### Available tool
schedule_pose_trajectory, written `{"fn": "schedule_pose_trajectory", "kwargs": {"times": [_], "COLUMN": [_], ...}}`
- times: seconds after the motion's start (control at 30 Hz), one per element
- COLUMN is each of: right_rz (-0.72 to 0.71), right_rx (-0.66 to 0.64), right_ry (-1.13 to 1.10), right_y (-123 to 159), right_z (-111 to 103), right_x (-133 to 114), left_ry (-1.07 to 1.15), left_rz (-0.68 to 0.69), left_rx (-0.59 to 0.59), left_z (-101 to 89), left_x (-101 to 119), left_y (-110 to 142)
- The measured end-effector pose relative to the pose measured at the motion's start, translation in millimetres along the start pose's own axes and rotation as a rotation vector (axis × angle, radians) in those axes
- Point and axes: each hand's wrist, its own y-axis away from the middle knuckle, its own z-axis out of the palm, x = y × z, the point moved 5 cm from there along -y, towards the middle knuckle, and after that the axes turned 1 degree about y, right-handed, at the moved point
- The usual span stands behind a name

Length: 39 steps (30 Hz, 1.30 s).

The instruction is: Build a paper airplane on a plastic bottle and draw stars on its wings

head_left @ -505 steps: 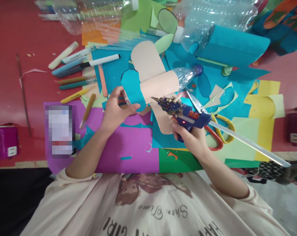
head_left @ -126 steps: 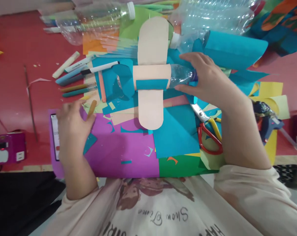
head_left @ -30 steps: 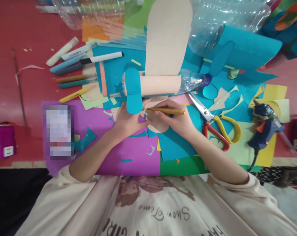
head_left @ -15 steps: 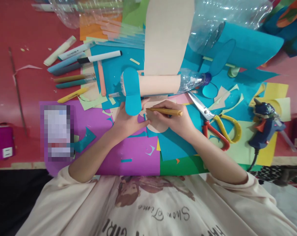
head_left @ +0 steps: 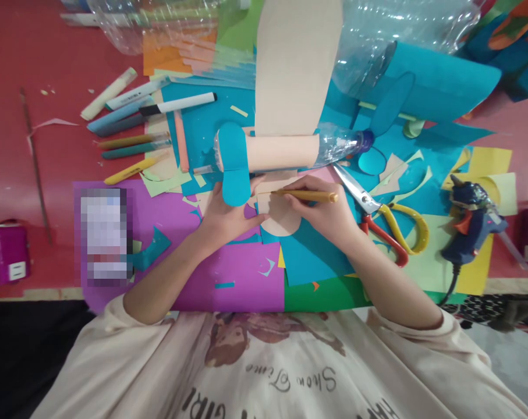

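One red table (head_left: 8, 134) carries everything here, much of it hidden under overlapping coloured paper, with a purple sheet (head_left: 220, 273) along the near edge. Next in size is a peach panel (head_left: 296, 70), round-sided, reaching from the far side of a clear plastic bottle (head_left: 336, 145) to the top of the view. The bottle lies on its side at the middle of the paper, wrapped in a peach band (head_left: 283, 152), its dark blue cap (head_left: 366, 141) toward the right. Scissors (head_left: 367, 203) with one red and one yellow handle lie just beside the right forearm, blades pointing toward the bottle.

The left hand (head_left: 224, 216) lies low and flat, thumb and forefinger spread apart at the left edge of a smaller peach flap (head_left: 283, 215) on the bottle's near side. Its other fingers are partly covered by a blue rounded piece (head_left: 234, 166) at the bottle's base, so I cannot tell whether they grip anything. The right hand (head_left: 327, 208) is closed in a writing pinch around a brown marker (head_left: 316, 196), whose tip meets the flap at the end of a short, faint line.
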Motion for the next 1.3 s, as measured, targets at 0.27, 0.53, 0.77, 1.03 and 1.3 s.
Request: {"fn": "schedule_pose_trajectory", "kwargs": {"times": [0.27, 0.53, 0.77, 1.03, 1.3], "right_rz": [0.001, 0.005, 0.000, 0.023, 0.014], "right_rx": [0.068, 0.125, 0.172, 0.204, 0.237], "right_ry": [0.059, 0.117, 0.140, 0.139, 0.027], "right_y": [2, 5, 9, 12, 17], "right_z": [-11, -19, -24, -30, -35], "right_x": [1, 2, 2, 9, 7], "left_ry": [0.020, 0.023, 0.037, 0.023, 0.015], "left_rz": [-0.036, -0.027, -0.014, -0.011, -0.021], "left_rx": [-0.018, -0.004, 0.007, 0.003, -0.001], "left_z": [-1.2, -1.7, -1.9, -1.8, -2.2], "left_x": [1, 2, 2, 1, 3], "left_y": [-1, -1, 0, -2, -1]}}
